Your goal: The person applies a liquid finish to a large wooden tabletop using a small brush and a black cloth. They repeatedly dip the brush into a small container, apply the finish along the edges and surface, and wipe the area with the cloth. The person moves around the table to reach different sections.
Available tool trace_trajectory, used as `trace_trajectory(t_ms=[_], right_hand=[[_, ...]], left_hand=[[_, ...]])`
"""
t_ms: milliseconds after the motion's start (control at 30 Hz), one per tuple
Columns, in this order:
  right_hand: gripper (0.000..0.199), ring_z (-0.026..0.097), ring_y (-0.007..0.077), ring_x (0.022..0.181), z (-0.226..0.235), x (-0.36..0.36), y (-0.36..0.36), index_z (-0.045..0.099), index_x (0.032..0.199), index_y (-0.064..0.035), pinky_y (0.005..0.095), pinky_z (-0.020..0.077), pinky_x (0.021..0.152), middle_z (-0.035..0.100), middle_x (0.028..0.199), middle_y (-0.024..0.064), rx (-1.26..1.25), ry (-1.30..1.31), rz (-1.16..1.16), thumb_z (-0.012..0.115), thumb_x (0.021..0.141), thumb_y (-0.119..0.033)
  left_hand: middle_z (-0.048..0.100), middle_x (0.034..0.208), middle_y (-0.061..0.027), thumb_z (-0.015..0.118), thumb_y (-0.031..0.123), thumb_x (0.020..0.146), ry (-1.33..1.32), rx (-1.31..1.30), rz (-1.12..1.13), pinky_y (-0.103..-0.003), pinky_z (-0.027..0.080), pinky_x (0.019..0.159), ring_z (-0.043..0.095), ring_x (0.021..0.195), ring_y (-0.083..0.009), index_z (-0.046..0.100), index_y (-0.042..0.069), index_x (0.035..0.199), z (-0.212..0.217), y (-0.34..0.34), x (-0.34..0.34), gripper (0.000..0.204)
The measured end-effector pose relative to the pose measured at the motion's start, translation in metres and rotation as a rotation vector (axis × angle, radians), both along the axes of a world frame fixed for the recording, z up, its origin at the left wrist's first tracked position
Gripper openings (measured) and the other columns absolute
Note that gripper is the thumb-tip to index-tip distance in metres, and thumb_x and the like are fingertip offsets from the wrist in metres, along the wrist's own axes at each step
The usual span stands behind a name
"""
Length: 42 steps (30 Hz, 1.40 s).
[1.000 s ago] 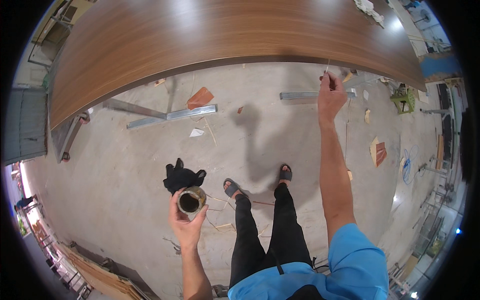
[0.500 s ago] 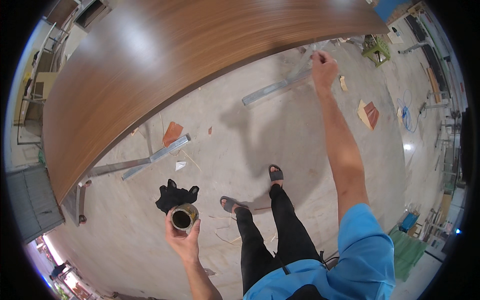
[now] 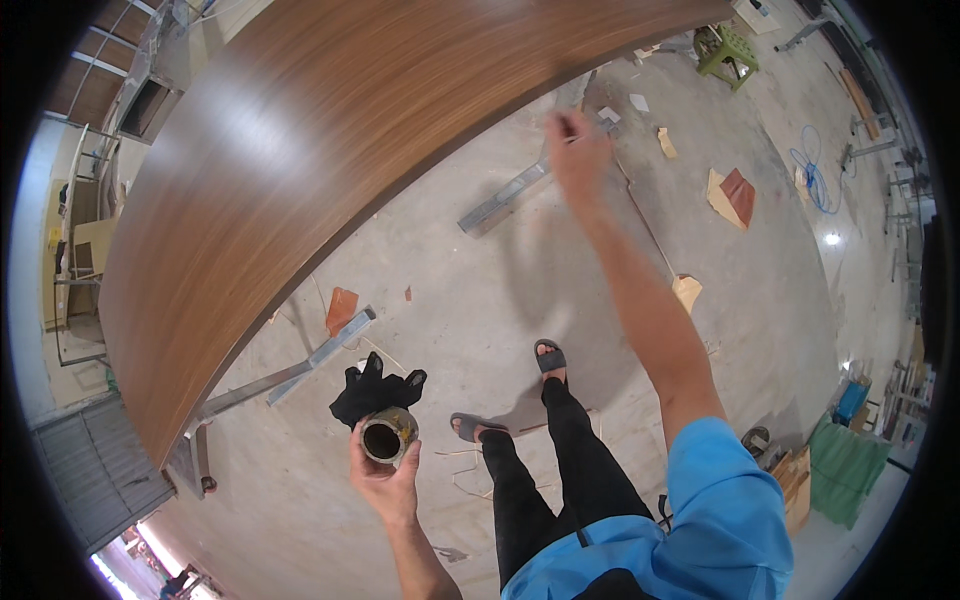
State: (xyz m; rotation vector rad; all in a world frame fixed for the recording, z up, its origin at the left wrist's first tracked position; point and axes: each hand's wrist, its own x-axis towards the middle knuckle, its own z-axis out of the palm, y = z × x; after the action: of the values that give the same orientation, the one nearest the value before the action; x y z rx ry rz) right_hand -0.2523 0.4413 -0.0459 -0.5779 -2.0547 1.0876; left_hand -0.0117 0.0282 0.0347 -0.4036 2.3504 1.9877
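My left hand (image 3: 385, 480) holds a small open tin can (image 3: 388, 437) with a dark inside, together with a black rag (image 3: 375, 392) that hangs off its far side. My right hand (image 3: 577, 150) is stretched far out over the floor, fingers closed on a thin stick-like tool (image 3: 590, 135) that is blurred; I cannot tell what kind it is. It is raised near the edge of a large brown wood-grain panel (image 3: 330, 130) that lies flat on metal supports. My legs in black trousers and sandals stand on the concrete below.
Metal rails (image 3: 505, 200) (image 3: 290, 375) lie on the concrete floor under the panel. Scraps of board (image 3: 730, 192) and paper are scattered about. A green stool (image 3: 728, 48) stands far back, a blue hose coil (image 3: 812, 170) at the right, green fabric (image 3: 848, 465) at lower right.
The view has swung, so the panel now fills the upper left. My right hand has drawn back from the panel's edge. The left hand still holds the can and rag.
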Motion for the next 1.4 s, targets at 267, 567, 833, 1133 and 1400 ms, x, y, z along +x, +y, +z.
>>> trace_trajectory(t_ms=[267,567,833,1133,1400], right_hand=[[0.012,0.072,0.0341,0.084,-0.015,0.006,-0.036,0.076,0.102,-0.0060,0.0423,0.0559,0.075,0.075,0.094,0.0146,0.261,0.067,0.448,0.072,0.093,-0.012],[0.013,0.070,0.0292,0.075,-0.002,-0.008,-0.046,0.075,0.103,-0.0041,0.0388,0.0547,0.070,0.073,0.087,0.0141,-0.062,0.035,0.148,0.072,0.094,-0.013],[0.010,0.071,0.0206,0.080,-0.019,0.022,-0.191,0.074,0.102,-0.0024,0.0318,0.0556,0.072,0.077,0.094,0.0102,-0.046,0.082,0.577,0.072,0.096,-0.010],[0.009,0.070,0.0219,0.077,-0.039,0.015,-0.245,0.074,0.101,-0.0023,0.0352,0.0544,0.072,0.074,0.089,0.0127,-0.177,-0.053,0.486,0.072,0.094,-0.008],[0.011,0.067,0.0144,0.073,-0.003,0.038,-0.363,0.076,0.102,-0.0025,0.0310,0.0532,0.069,0.075,0.087,0.0079,-0.306,-0.059,0.651,0.072,0.096,-0.010]], left_hand=[[0.061,0.136,-0.0122,0.087,-0.009,0.072,-0.059,-0.045,-0.039,-0.037,0.050,0.109,0.062,0.125,-0.0218,0.055,-0.003,0.142,0.000,0.020,-0.003,0.077],[0.061,0.137,-0.0120,0.088,-0.009,0.073,-0.063,0.002,-0.004,-0.037,0.051,0.110,0.061,0.126,-0.0214,0.055,-0.004,0.142,-0.001,0.006,0.008,0.076],[0.061,0.133,-0.0107,0.087,-0.012,0.072,-0.042,-0.012,0.044,-0.037,0.052,0.109,0.063,0.123,-0.0212,0.057,-0.004,0.139,-0.005,-0.021,0.019,0.073],[0.065,0.131,-0.0100,0.086,-0.008,0.075,-0.055,0.006,0.135,-0.037,0.051,0.108,0.063,0.122,-0.0196,0.057,-0.003,0.139,-0.024,-0.070,0.043,0.070],[0.066,0.128,-0.0098,0.085,-0.008,0.075,-0.048,0.017,0.252,-0.036,0.049,0.109,0.064,0.120,-0.0192,0.058,-0.004,0.138,-0.029,-0.132,0.064,0.069]])
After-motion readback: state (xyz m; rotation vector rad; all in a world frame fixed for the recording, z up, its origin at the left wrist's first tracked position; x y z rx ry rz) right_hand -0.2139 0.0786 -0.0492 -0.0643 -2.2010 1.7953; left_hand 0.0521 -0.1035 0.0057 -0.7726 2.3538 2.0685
